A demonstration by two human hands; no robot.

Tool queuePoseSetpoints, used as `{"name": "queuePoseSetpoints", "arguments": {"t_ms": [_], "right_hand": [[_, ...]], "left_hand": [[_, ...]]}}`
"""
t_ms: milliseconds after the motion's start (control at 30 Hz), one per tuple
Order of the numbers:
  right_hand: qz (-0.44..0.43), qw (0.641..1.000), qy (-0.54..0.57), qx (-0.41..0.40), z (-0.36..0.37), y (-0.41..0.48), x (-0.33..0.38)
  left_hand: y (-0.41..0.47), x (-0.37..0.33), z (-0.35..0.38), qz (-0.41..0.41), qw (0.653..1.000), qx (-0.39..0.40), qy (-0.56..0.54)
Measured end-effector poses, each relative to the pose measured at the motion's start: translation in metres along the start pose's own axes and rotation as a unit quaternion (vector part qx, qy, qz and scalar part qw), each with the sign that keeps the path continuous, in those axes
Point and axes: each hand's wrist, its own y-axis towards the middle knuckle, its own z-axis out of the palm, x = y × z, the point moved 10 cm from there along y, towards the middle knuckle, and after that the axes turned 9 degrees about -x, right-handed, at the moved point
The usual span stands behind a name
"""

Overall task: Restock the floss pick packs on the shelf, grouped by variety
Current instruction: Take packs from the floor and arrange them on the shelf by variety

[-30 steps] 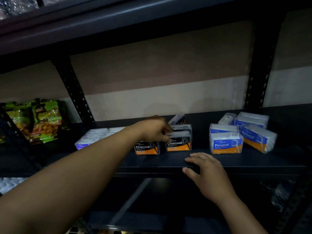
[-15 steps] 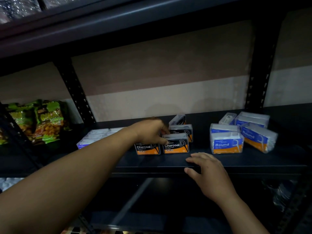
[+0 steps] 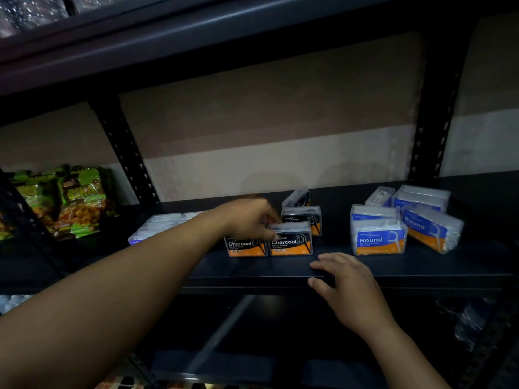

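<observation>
Black Charcoal pack [image 3: 290, 240] now butts its twin [image 3: 245, 247] at frame centre, variety grouped; your left hand [image 3: 247, 220] still pinches it, right hand [image 3: 345, 279] rests flat on shelf [image 3: 252, 272].

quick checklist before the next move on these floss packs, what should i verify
1. Grip: the left hand pinches the front right Charcoal pack at its upper left corner: ok
2. Front row: it stands beside the front left Charcoal pack, both labels facing out: ok
3. Back row: the rear Charcoal pack leans instead of standing square: not ok
4. Round group: the angled Round pack sits askew to the others: not ok
5. Free hand: the right hand rests open on the front edge of the shelf: ok
6. Variety of the pale packs at left: labels unreadable: cannot tell
</observation>
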Motion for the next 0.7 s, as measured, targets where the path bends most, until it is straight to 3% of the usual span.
{"name": "queuePoseSetpoints", "arguments": {"t_ms": [300,500,700], "right_hand": [[-0.003,1.000,-0.001,-0.003,0.001,0.000,-0.001],[-0.010,1.000,-0.015,-0.012,0.003,0.000,0.000],[-0.012,0.999,-0.026,-0.020,0.004,0.001,0.000]], "left_hand": [[-0.003,0.001,-0.004,0.007,1.000,-0.003,-0.003],[0.016,0.000,-0.035,-0.021,0.995,-0.076,-0.062],[0.050,-0.014,-0.008,-0.042,0.998,-0.005,-0.043]]}}
